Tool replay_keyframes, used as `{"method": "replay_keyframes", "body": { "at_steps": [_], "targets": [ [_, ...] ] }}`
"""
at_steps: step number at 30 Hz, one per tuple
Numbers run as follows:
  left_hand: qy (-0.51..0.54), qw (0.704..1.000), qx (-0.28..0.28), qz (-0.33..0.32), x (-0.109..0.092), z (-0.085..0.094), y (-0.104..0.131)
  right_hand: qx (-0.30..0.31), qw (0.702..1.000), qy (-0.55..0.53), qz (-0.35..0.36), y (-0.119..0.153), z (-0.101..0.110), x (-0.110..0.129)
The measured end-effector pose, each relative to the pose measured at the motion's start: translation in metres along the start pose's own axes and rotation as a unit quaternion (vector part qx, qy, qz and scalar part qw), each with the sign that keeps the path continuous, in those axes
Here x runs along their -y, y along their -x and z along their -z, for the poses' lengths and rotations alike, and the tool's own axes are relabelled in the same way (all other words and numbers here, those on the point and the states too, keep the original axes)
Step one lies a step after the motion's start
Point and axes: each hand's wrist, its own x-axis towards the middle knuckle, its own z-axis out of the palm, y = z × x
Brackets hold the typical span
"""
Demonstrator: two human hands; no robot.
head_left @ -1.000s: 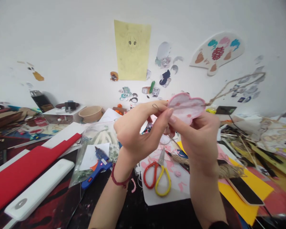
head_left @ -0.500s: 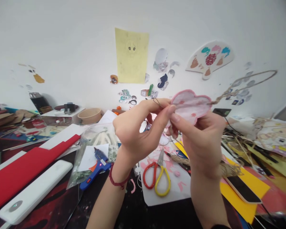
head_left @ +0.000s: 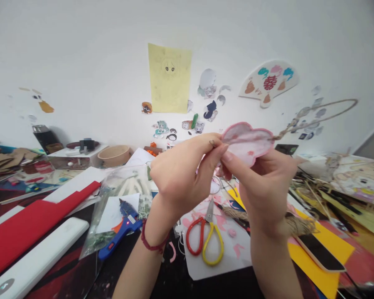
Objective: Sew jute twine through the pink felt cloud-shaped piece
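Observation:
A pink cloud-shaped fabric piece (head_left: 248, 141) with small red flower marks is held up in front of me. My right hand (head_left: 262, 182) grips it from below, thumb and fingers on its lower edge. My left hand (head_left: 182, 174) pinches its left tip, where a thin dark thread loop (head_left: 211, 143) shows. A jute twine loop (head_left: 318, 114) runs from the piece's right tip up to the right. A red cord bracelet sits on my left wrist.
Below the hands lie red-and-yellow scissors (head_left: 205, 238) on a white sheet, a twine spool (head_left: 294, 224), a blue glue gun (head_left: 120, 228), a plastic bag, red and white foam boards (head_left: 34, 224), yellow paper and a phone (head_left: 321, 249). Stickers and a yellow drawing cover the wall.
The view has tilted a little, so the hands and the pink piece sit slightly lower and right. The thread loop at my left fingertips has drawn smaller. The grip is unchanged.

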Motion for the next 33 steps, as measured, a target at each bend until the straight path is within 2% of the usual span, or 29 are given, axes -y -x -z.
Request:
{"method": "replay_keyframes", "body": {
  "at_steps": [3,6,11,16,21,24,29,33],
  "targets": [
    [0.018,1.0,0.007,0.015,0.0,0.0,-0.001,-0.03,0.995,0.077,0.047,0.001,0.0,-0.001],
    [0.049,0.999,-0.006,0.022,0.004,-0.001,0.0,-0.027,0.99,0.116,0.079,0.002,-0.001,-0.003],
    [0.067,0.997,-0.024,-0.019,0.016,-0.005,0.006,-0.014,0.995,0.07,0.075,0.001,-0.004,-0.002],
    [0.098,0.994,-0.033,0.027,0.017,-0.007,0.009,0.002,0.999,0.031,0.029,0.003,-0.007,0.004],
    [0.113,0.994,-0.011,0.007,0.015,-0.008,0.008,-0.011,0.998,0.032,0.045,0.003,-0.006,0.0],
    [0.088,0.996,-0.004,-0.006,0.013,-0.006,0.006,-0.019,0.996,0.056,0.059,0.003,-0.006,-0.002],
    [-0.008,0.998,0.051,-0.031,0.012,-0.003,0.006,-0.018,0.989,0.096,0.112,0.003,-0.005,-0.004],
    [-0.054,0.995,0.057,-0.065,0.015,-0.005,0.01,-0.026,0.983,0.116,0.14,0.002,-0.004,-0.008]
  ]
}}
